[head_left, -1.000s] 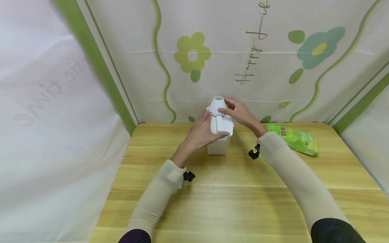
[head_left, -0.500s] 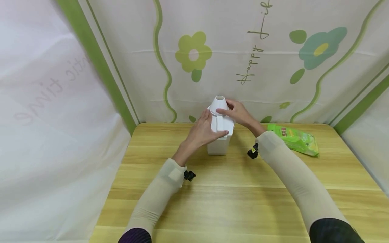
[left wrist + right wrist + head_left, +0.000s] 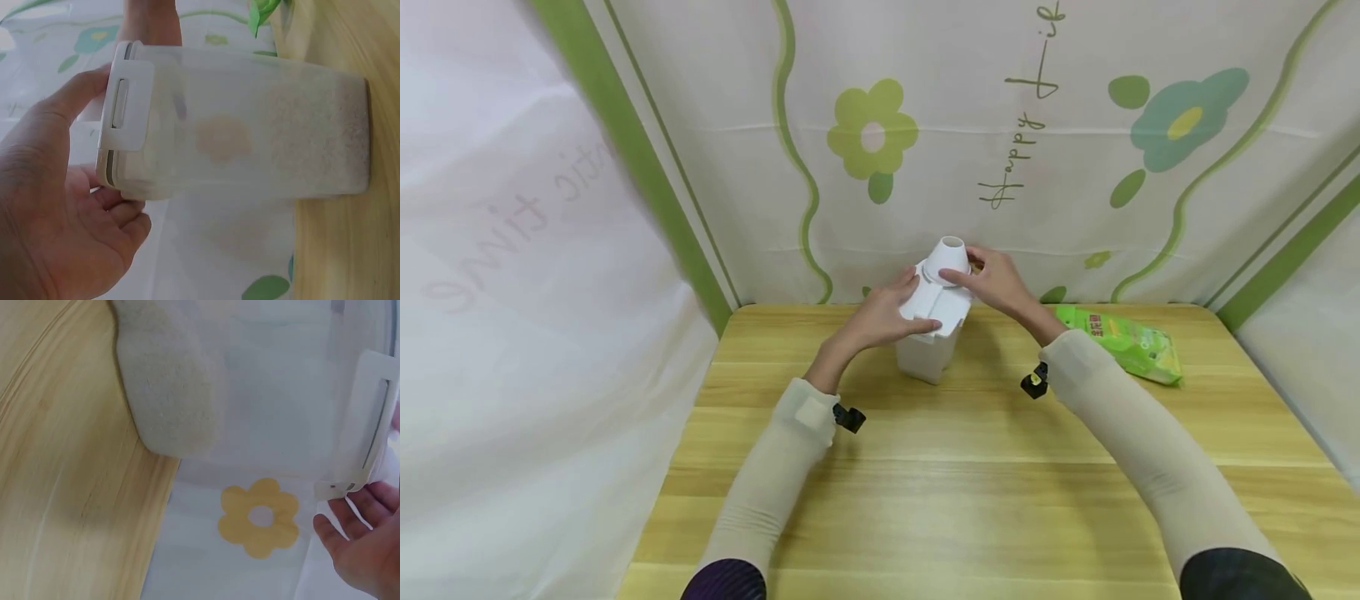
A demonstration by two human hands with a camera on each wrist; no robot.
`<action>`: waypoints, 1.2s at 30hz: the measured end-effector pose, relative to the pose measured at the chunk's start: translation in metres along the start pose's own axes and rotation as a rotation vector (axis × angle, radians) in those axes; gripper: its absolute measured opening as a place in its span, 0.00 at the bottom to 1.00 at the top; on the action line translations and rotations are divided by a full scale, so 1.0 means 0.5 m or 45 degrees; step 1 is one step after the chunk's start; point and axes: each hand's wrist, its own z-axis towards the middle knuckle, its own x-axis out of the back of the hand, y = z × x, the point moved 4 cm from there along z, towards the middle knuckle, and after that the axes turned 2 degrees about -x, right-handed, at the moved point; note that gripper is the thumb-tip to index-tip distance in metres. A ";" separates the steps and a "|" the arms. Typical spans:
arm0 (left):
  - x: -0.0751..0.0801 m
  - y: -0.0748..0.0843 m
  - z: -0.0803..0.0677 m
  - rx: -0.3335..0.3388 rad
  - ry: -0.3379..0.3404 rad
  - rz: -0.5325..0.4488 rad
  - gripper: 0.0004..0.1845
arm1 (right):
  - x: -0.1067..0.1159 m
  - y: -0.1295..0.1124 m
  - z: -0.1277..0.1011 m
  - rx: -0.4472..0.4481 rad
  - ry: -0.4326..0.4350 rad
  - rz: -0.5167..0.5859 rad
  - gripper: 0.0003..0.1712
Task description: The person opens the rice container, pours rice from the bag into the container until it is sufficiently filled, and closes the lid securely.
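Note:
A translucent storage container (image 3: 925, 357) with a white lid (image 3: 953, 304) stands at the far side of the table; pale, rice-like grains (image 3: 322, 128) lie in its bottom. On the back of the lid sits a white cone-shaped cap (image 3: 947, 260) with a round opening on top. My left hand (image 3: 880, 317) grips the lid from the left, thumb along its front edge and fingers at its far side. With thumb and fingers, my right hand (image 3: 996, 283) holds the cone cap's right side. In the right wrist view, right-hand fingertips (image 3: 324, 526) are close to the lid's edge.
A green plastic packet (image 3: 1127, 342) lies on the wooden table (image 3: 970, 500) to the right, behind my right forearm. A printed white curtain (image 3: 925, 167) hangs along the table's far edge, and another hangs at the left.
The container has turned slightly, its front swinging left and its cone cap shifting right. My left hand has moved left with the lid; my right hand stays at the cone cap.

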 end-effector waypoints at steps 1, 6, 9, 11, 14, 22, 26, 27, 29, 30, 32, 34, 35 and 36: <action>0.003 -0.005 -0.001 -0.001 -0.001 -0.013 0.57 | 0.003 -0.001 -0.002 -0.004 0.014 -0.024 0.46; 0.021 -0.025 -0.004 0.018 0.006 -0.105 0.51 | 0.018 -0.003 -0.016 -0.019 0.083 -0.150 0.45; 0.032 -0.036 -0.005 0.030 0.033 -0.157 0.49 | 0.027 -0.008 -0.026 -0.007 0.128 -0.206 0.40; 0.038 -0.043 -0.005 0.030 0.056 -0.179 0.46 | 0.032 -0.013 -0.033 0.009 0.163 -0.254 0.35; 0.047 -0.053 -0.005 0.025 0.089 -0.246 0.43 | 0.040 -0.023 -0.045 0.041 0.217 -0.345 0.30; 0.063 -0.078 -0.005 0.098 0.158 -0.346 0.37 | 0.051 -0.047 -0.084 0.112 0.297 -0.549 0.31; 0.069 -0.086 -0.001 0.120 0.184 -0.369 0.34 | 0.054 -0.061 -0.105 0.131 0.330 -0.631 0.33; 0.070 -0.087 0.000 0.121 0.186 -0.374 0.33 | 0.054 -0.065 -0.110 0.132 0.339 -0.647 0.34; 0.071 -0.089 0.002 0.119 0.184 -0.392 0.32 | 0.053 -0.072 -0.121 0.136 0.352 -0.678 0.35; 0.072 -0.089 0.003 0.119 0.182 -0.400 0.32 | 0.052 -0.075 -0.126 0.140 0.360 -0.696 0.35; 0.073 -0.091 0.005 0.122 0.178 -0.411 0.32 | 0.051 -0.082 -0.135 0.148 0.374 -0.722 0.35; 0.073 -0.092 0.007 0.124 0.174 -0.420 0.31 | 0.050 -0.086 -0.142 0.158 0.386 -0.742 0.35; 0.073 -0.092 0.008 0.125 0.173 -0.419 0.31 | 0.050 -0.088 -0.144 0.160 0.389 -0.751 0.34; 0.073 -0.092 0.009 0.126 0.172 -0.418 0.30 | 0.051 -0.089 -0.146 0.160 0.390 -0.758 0.34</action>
